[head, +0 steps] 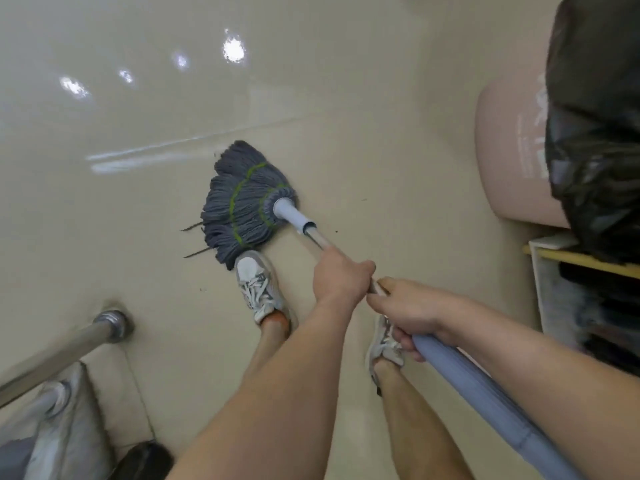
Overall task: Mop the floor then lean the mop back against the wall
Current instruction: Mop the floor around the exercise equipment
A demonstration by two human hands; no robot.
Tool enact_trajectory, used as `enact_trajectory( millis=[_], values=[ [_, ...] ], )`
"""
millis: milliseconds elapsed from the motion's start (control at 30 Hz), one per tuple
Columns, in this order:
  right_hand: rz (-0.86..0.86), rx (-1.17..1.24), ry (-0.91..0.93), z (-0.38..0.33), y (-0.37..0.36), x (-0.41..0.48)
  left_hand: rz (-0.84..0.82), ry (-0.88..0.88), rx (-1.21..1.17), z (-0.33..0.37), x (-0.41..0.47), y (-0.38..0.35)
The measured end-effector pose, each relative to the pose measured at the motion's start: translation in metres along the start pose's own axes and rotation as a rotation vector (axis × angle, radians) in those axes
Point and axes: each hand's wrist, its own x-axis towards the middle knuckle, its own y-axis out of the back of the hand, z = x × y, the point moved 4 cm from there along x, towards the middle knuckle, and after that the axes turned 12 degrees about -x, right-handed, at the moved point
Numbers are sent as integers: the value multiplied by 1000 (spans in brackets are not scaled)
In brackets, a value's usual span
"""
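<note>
A grey string mop head (242,202) with green stitching lies spread flat on the glossy beige floor (363,109), just ahead of my left shoe (259,285). Its handle (294,216) runs back toward me, metal in the middle and pale blue at the grip (478,382). My left hand (341,277) grips the metal shaft from above. My right hand (412,313) holds the handle just behind it, where the blue grip begins.
A pink bin (509,150) lined with a black bag (595,126) stands at the right, above a low shelf (554,268). A metal rail and post (107,323) come in at lower left, with grey cloth (65,427) below. Small dark debris lies near the mop.
</note>
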Motion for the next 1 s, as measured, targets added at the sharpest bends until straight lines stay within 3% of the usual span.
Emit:
enact_trajectory(
  millis=[233,367,467,667,1000],
  values=[
    [-35,709,-57,172,29,-39,-184,-185,106,15,-63,-170],
    [8,1106,-50,229,24,-49,-365,-233,146,15,-84,-243],
    [100,1246,-48,253,17,-50,-451,-265,220,9,-92,-270],
    [133,1051,-50,234,-13,-36,-377,-259,163,-23,-87,-240],
    [-130,713,-88,88,-167,4,-145,-138,-15,-150,-55,-32]
  ],
)
